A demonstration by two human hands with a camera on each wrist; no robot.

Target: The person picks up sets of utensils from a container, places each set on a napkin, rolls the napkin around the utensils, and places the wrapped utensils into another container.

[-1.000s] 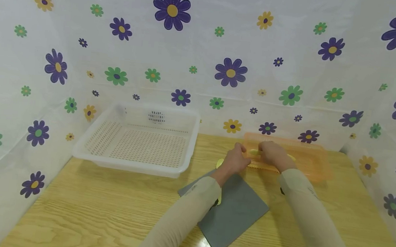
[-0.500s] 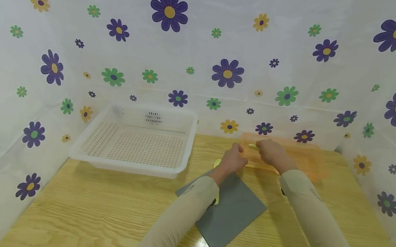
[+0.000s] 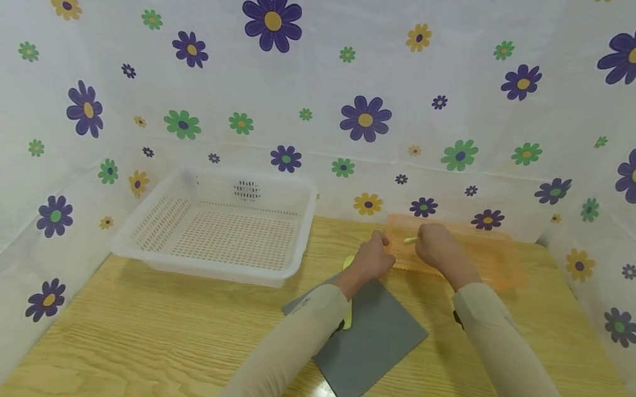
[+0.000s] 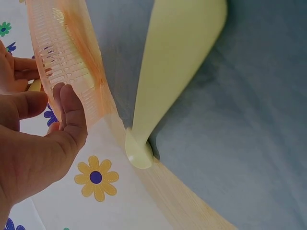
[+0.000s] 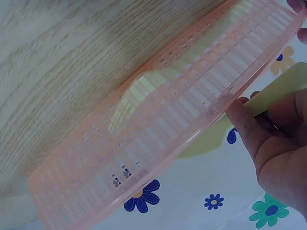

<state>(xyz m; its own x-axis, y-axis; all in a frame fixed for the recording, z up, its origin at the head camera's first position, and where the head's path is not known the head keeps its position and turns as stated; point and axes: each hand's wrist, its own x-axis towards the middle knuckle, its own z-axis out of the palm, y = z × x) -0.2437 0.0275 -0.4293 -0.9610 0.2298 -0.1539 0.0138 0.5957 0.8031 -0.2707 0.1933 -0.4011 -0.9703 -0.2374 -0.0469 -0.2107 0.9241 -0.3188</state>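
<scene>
Right hand [image 3: 440,247], bare: fingers and thumb are pinching a pale yellow utensil [image 5: 283,86], whose far end is pointing to the left in the head view; its type is staying unclear, the hand covering much of it. Position: this hand is hovering over the orange basket [image 3: 497,258], an oblong, translucent, slotted piece sitting at the back right of the worktop [image 3: 168,349]. Left hand [image 3: 371,258], bare: it is lying at the basket's left end, the thumb and fingers showing a gap between them beside the rim; whether they are gripping that rim, one is not able to tell. Pale yellow fork [image 5: 144,84]: it is resting inside the orange basket, its tines showing through the slotted wall. Grey board [image 3: 378,349], flat and square-cornered: it is lying at an angle on the worktop, a corner pointing toward the person. Pale yellow spoon [image 4: 160,86]: it is lying on the grey board beneath the left forearm, its bowl extending past the board's edge. White basket [image 3: 209,271], large, perforated: it is standing at the back left, well apart from both hands. Beige sleeves [image 3: 294,341], two: they are covering the forearms, a dark strap [image 3: 458,318] showing at the right cuff. Flowered cloth [image 3: 317,72], white: it is enclosing the worktop behind and at both sides.
</scene>
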